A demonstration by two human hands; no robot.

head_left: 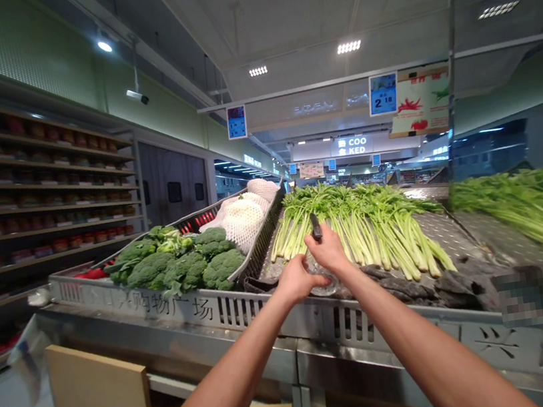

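Both my arms reach forward over the metal edge of a produce stand (245,305). My right hand (327,251) is closed round a dark handle (316,225) that sticks up out of my fist, right in front of a pile of long green celery stalks (366,227). My left hand (296,279) is curled shut just beside and below the right hand, touching it; what it grips is hidden, possibly something clear between the hands.
Broccoli heads (179,263) fill the tray to the left, with white netted produce (246,217) behind them. More leafy stalks (529,207) lie at the right. Dark cloths (414,284) lie on the stand's front edge. Cardboard sheets (99,396) lean below. Shelving (43,195) lines the left wall.
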